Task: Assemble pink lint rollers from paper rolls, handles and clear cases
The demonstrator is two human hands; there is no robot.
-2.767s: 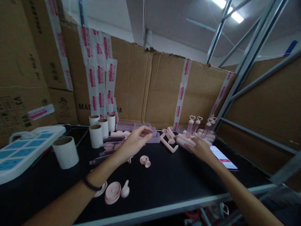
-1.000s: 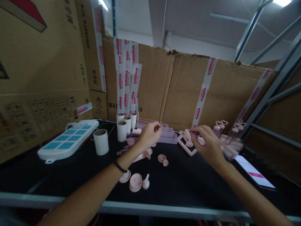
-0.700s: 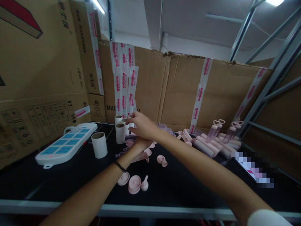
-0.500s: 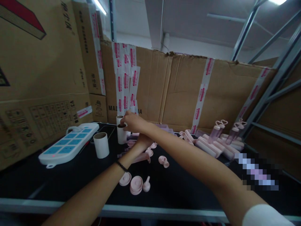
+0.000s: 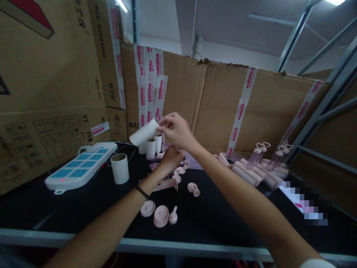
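left cardboard — "v3"; back cardboard — "ma…"

Tube in the right hand: white tube, smooth, matt, paper-like. Standing roll: same white matt finish, brown cardboard-like lining. Stacked pink discs and bulb-shaped piece: opaque plastic by look, smooth, soft sheen. Heart-topped vials: translucent plastic bodies. Power strip: smooth white plastic, blue socket faces. Tabletop: black, mostly matt, faint reflections; front rail grey, metal-like. Back panel: matt brown cardboard, ragged top edge. Tape: smooth, whitish, red-printed film. Rack post: grey metal, dull shine.
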